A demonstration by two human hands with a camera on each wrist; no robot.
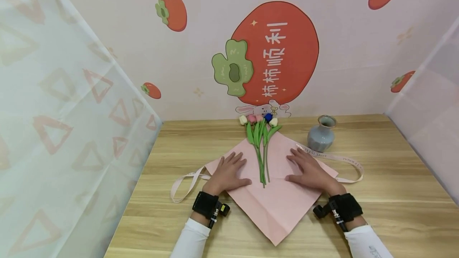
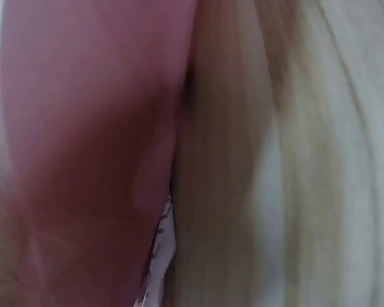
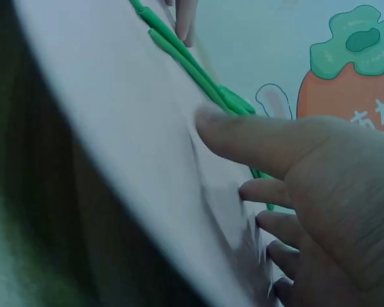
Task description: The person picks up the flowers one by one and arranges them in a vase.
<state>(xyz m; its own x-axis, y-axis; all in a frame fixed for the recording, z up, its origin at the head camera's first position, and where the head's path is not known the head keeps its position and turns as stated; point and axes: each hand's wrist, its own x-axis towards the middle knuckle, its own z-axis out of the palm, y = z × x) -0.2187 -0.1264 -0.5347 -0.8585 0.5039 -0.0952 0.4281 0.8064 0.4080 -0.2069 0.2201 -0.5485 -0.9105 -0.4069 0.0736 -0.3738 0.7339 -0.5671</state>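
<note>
A sheet of pink wrapping paper [image 1: 274,202] lies on the table with one corner toward me. On its middle rests a bunch of artificial tulips [image 1: 263,146], with white, pink and blue heads at the far end and green stems toward me. My left hand [image 1: 227,173] rests on the left part of the paper, fingers spread. Opposite it, my right hand [image 1: 310,170] lies on the right part, its fingers spread too; in the right wrist view its fingertips touch the paper. A printed ribbon [image 1: 353,166] passes under the paper, looping out on both sides.
A grey-blue ceramic vase [image 1: 320,134] stands at the back right of the wooden table [image 1: 150,226]. Behind the table rises a wall cloth [image 1: 201,59] printed with persimmons. A second patterned cloth [image 1: 82,110] hangs along the left side.
</note>
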